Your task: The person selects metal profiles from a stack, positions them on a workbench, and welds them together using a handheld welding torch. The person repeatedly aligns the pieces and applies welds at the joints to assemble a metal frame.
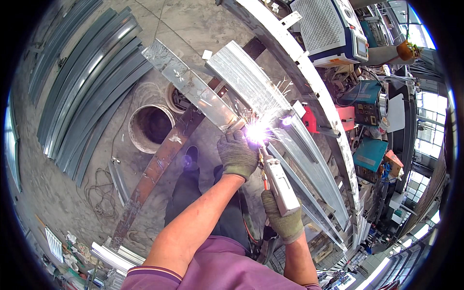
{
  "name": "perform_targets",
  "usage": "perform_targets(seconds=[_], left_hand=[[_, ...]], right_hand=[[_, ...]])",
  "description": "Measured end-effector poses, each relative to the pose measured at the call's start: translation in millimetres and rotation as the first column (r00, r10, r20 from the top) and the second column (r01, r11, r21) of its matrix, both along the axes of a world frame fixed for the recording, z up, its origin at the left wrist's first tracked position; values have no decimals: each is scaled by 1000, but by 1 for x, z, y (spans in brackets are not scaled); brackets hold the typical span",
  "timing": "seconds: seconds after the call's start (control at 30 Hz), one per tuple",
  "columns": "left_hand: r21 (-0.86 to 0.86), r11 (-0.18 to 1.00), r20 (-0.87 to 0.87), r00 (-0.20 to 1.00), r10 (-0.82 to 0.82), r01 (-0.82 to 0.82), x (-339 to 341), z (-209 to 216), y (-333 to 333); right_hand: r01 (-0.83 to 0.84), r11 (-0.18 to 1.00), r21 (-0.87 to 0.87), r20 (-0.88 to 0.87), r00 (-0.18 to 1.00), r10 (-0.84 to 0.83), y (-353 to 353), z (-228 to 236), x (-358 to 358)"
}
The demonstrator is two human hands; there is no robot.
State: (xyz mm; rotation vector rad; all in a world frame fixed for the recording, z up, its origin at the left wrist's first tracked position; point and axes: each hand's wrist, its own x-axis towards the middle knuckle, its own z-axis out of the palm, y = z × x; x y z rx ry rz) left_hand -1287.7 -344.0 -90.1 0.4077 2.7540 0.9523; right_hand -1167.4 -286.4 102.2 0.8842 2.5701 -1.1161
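My right hand (pixel 282 217), in an olive-green knit glove, is wrapped around the rear of a grey handheld welding gun (pixel 282 186). The gun's tip points away from me into a bright white-violet glare (pixel 257 130) that throws sparks. Just left of the glare is my left hand (pixel 237 153), gloved alike, its fingers bent at the near end of a flat galvanized steel piece (pixel 193 89). What those fingers grip is hidden by the glove and glare. Right of the sparks runs a ribbed galvanized profile (pixel 246 75), lying on a rusty steel bar (pixel 162 166).
A bucket (pixel 151 128) stands on the floor left of the bar, near stacked grey metal profiles (pixel 92 92) and a tangled cable (pixel 100 193). A long white-edged beam (pixel 324 92) curves past on the right. Beyond it are a white-and-blue machine (pixel 333 34) and teal boxes (pixel 369 153).
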Motion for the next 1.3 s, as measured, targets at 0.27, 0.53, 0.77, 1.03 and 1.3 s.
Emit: perform_targets(seconds=[0.27,0.53,0.77,1.03,1.3], left_hand=[[-26,1000,-8,1000,5,-6,3,0,1],[3,999,8,999,37,-37,6,-8,2],[-38,999,68,997,19,-17,3,1,3],[-15,1000,28,999,24,-23,4,-2,2],[223,975,158,985,-61,24,5,1,-32]], right_hand=[[7,1000,-5,27,1000,-7,-1,5,0],[43,999,-8,-9,999,-43,-3,11,17],[23,1000,-12,-60,998,-24,7,8,26],[25,999,-46,-67,997,-28,11,5,28],[13,1000,15,-76,997,-11,42,27,32]])
